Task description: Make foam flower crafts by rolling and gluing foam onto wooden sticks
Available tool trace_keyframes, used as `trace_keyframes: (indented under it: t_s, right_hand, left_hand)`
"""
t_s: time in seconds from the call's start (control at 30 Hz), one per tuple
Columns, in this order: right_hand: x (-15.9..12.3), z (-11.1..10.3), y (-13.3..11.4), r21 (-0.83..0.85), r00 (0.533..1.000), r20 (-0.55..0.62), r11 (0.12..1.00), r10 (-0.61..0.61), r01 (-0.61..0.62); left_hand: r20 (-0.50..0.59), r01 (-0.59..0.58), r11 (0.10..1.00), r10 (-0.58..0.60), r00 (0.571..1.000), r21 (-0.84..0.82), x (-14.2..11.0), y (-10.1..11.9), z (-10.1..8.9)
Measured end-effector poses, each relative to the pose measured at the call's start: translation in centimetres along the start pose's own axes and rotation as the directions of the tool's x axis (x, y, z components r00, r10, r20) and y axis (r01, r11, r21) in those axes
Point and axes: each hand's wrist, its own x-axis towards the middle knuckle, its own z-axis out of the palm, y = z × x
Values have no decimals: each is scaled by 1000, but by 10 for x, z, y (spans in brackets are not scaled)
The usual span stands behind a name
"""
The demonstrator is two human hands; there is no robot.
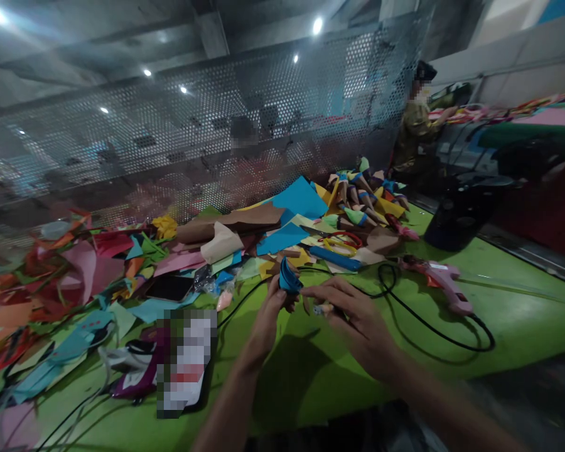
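My left hand (275, 301) is closed on a small piece of folded, layered blue paper (289, 277), held upright above the green table. My right hand (351, 311) is beside it, with the index fingertip close to the paper's lower right side. Curled in the right fingers is a small object with a silvery end (321, 309); its kind is unclear. Beyond my hands lie a long blue tool or handle (335, 258) and scissors with yellow and red handles (343, 242). A pink glue gun (445, 282) lies to the right, its black cord looping over the table.
Colourful paper scraps (94, 263) cover the table's left side. Several small paper cones (358, 194) are heaped at the back right. A dark phone (170, 287), a purple iron-like device (139, 370) and a black bin (466, 210) stand or lie around. A person (417, 125) works beyond.
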Motion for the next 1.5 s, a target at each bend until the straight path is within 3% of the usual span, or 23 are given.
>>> trace_keyframes:
  t_s: [0.47,0.77,1.07,1.27,1.5]
  right_hand:
    - [-4,8,1,-38,999,24,999,22,-21]
    - [-8,17,3,-154,997,36,985,-67,72]
    - [-15,28,9,-372,981,122,910,-149,184]
    - [-20,28,12,-340,979,154,923,-136,182]
    - [-19,17,8,-236,989,121,965,-85,112]
  left_hand:
    - [-53,4,987,4,999,160,-2,7,3]
    - [-34,-12,983,18,999,181,-7,19,8]
    - [-132,19,991,-2,991,129,-5,14,5]
    - [-144,15,999,-9,989,41,-3,4,2]
    - [-151,3,998,6,988,58,-3,0,0]
